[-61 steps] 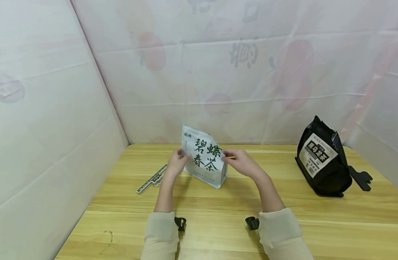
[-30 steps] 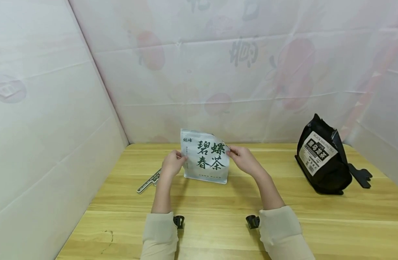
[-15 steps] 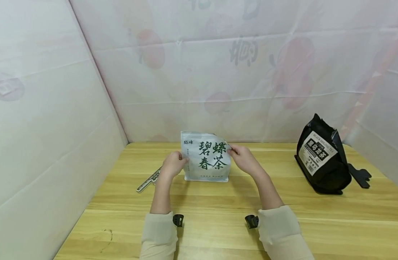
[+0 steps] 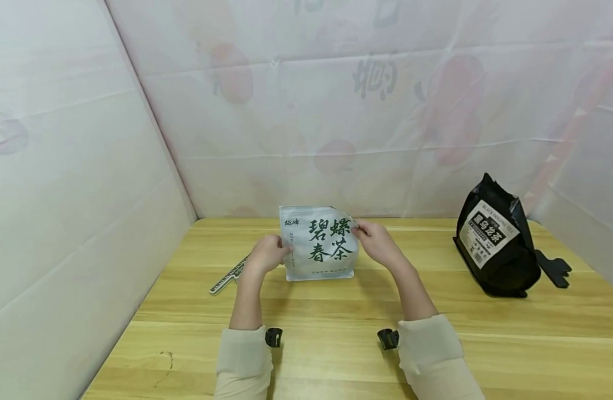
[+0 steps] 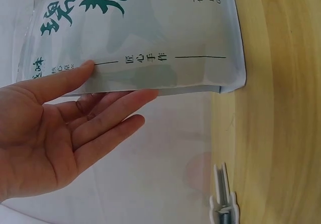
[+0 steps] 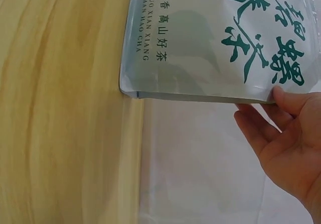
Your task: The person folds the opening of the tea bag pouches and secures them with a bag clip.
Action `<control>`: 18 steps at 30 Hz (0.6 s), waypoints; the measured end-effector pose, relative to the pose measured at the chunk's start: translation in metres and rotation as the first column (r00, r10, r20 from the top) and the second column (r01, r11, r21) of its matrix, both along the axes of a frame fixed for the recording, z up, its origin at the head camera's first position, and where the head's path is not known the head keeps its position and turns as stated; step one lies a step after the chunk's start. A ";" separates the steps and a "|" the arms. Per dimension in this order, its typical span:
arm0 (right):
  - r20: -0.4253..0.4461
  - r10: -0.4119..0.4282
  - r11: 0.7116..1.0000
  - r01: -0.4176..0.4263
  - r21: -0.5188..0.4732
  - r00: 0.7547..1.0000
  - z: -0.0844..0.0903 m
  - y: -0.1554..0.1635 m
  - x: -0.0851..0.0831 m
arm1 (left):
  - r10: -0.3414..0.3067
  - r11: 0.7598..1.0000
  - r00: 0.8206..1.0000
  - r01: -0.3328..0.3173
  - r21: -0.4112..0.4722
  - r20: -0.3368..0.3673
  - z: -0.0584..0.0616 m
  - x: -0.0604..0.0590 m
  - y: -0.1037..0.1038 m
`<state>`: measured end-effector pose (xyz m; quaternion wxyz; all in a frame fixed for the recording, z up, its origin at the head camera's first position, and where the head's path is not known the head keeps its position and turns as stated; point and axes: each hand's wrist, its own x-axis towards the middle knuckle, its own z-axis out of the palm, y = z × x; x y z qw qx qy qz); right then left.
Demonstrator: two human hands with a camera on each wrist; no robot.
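Pouch (image 4: 319, 243), pale, green-lettered: standing upright, apparently on the surface (image 4: 331, 344). Left hand (image 4: 268, 254), right hand (image 4: 378, 243): fingers pinching opposite side edges, the right nearer the top. Handling: light, matched pressure is probably serving best, avoiding creases and tipping.

I work in a makeshift booth (image 4: 81, 183): pale cloth (image 4: 306, 116), faintly printed with red shapes and characters, hangs behind the wood-grain table (image 4: 331, 344) and along its left and right, making 3 walls. What kind of room lies beyond the table's cloth, I cannot tell.
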<state>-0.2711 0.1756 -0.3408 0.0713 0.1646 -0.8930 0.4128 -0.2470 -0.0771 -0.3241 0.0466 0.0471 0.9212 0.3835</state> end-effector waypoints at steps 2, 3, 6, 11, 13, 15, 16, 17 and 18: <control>0.002 0.010 1.000 -0.010 -0.004 1.000 0.001 0.001 0.000 | -0.003 1.000 1.000 0.003 0.002 -0.003 0.000 0.000 0.000; 0.003 0.019 1.000 -0.018 -0.006 1.000 0.001 0.001 0.001 | -0.004 1.000 1.000 0.004 0.003 -0.005 -0.001 -0.001 -0.001; 0.000 0.032 0.999 -0.032 -0.011 0.999 0.004 0.003 0.002 | -0.008 1.000 1.000 0.008 0.012 -0.007 -0.002 -0.002 -0.002; -0.015 0.059 0.998 -0.059 0.003 0.998 0.006 0.004 0.003 | -0.014 1.000 1.000 0.014 0.018 -0.015 -0.003 -0.003 -0.003; -0.017 0.066 0.998 -0.066 0.010 0.998 0.006 0.005 0.003 | -0.016 1.000 1.000 0.016 0.018 -0.020 -0.004 -0.004 -0.003; -0.018 0.069 0.998 -0.069 0.013 0.997 0.006 0.005 0.002 | -0.015 1.000 1.000 0.015 0.018 -0.025 -0.004 -0.004 -0.004; -0.020 0.072 0.997 -0.072 0.018 0.997 0.005 0.005 0.002 | -0.014 1.000 1.000 0.014 0.018 -0.026 -0.004 -0.003 -0.004; -0.020 0.071 0.997 -0.071 0.020 0.997 0.005 0.005 0.002 | -0.013 1.000 1.000 0.013 0.018 -0.027 -0.004 -0.003 -0.004; -0.021 0.070 0.997 -0.069 0.023 0.997 0.005 0.005 0.002 | -0.013 1.000 1.000 0.013 0.019 -0.028 -0.005 -0.003 -0.004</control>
